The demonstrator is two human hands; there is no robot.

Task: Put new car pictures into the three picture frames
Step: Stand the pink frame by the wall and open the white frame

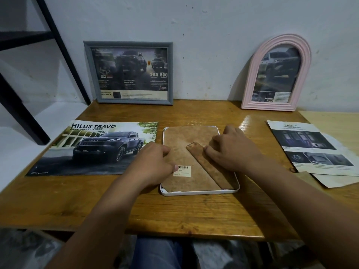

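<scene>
Bottom center: knees in jeans [155, 253] under table [174, 214] edge. Both forearms reaching up from bottom corners to center. White frame [198, 192] face-down at center of pic, brown backing board [182, 140] up, stand flap [211, 164] lying diagonal across it, barcode sticker [182, 171] near lower left of board. Left hand [153, 162] on frame's left edge, fingers curled, thumb tip pressing board right beside sticker; whether pinching the edge: can't tell. Right hand [231, 150] on right side of board, fingers bent, tips touching flap's right edge, thumb toward frame's upper right corner; not wrapped round anything. Left-center: Hilux brochure [93, 148] flat on table, just beside frame. Right edge: safety leaflet [310, 148] over other paper, well apart from frame. Top, against wall: grey frame [129, 44] upper left-center w/ truck pic inside, pink arched frame [254, 74] upper right w/ truck pic inside, both leaning upright. Black metal legs [19, 113] far left.
</scene>
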